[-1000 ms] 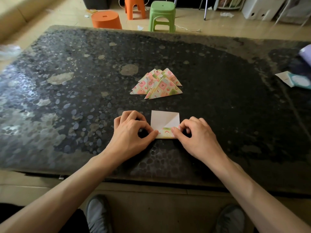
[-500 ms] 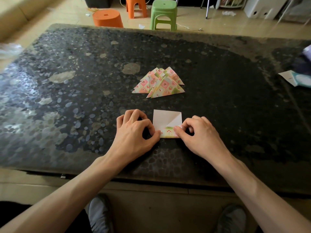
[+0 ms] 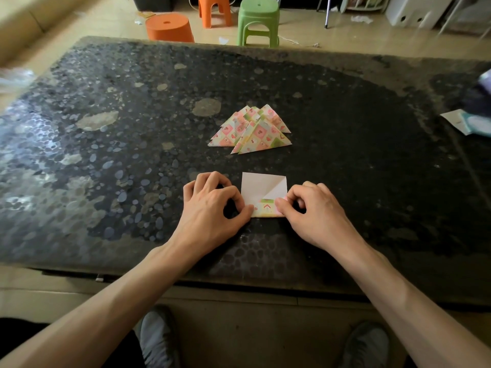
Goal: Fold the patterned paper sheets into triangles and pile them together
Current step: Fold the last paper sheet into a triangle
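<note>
Head view: we locate the paper sheet on the table, on the near side of the pile of folded triangles and apart from it, white side up. The edge farthest from the pile is turned up and shows a strip of pattern.

The left hand, fingers curled, pinches the strip's left end at the thumb tip. The right hand, likewise curled, pinches the right end between thumb and forefinger.

We judge that a fold is under way. Possible faults:
- If one hand advances toward the pile ahead of the other, the crease will run skewed and the corners will not meet.
- If either pinch loosens, the sheet may slide on the glossy-looking table.
- If the crease is pressed before alignment, the error becomes fixed.
</note>
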Demonstrator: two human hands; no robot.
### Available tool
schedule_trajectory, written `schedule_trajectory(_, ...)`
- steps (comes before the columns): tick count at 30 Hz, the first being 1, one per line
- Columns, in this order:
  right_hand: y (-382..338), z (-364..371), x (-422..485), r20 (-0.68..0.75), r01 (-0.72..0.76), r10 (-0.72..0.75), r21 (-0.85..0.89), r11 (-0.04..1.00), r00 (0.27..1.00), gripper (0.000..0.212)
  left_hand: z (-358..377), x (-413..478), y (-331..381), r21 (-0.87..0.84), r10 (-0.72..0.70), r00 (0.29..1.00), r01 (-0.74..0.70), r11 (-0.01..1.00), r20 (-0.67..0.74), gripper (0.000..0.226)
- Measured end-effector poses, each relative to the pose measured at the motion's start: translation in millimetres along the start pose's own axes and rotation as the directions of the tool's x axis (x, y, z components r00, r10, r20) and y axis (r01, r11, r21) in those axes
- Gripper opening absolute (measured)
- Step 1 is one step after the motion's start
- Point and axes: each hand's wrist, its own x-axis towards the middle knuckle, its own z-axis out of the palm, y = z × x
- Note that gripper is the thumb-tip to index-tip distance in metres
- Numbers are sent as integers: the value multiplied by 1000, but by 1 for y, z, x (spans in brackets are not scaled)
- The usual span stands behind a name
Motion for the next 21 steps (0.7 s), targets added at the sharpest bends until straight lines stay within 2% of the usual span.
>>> schedule_trajectory(15, 0, 1, 0, -10, 6, -6, 8, 1000, 1000, 26, -8, 4, 5, -64, -58, 997, 62, 996, 58, 18)
schedule_trajectory(21, 1, 2, -1, -19, 2, -2, 19, 1000, 1000, 25, -12, 5, 10, -71, -52, 992, 60, 996, 112, 6)
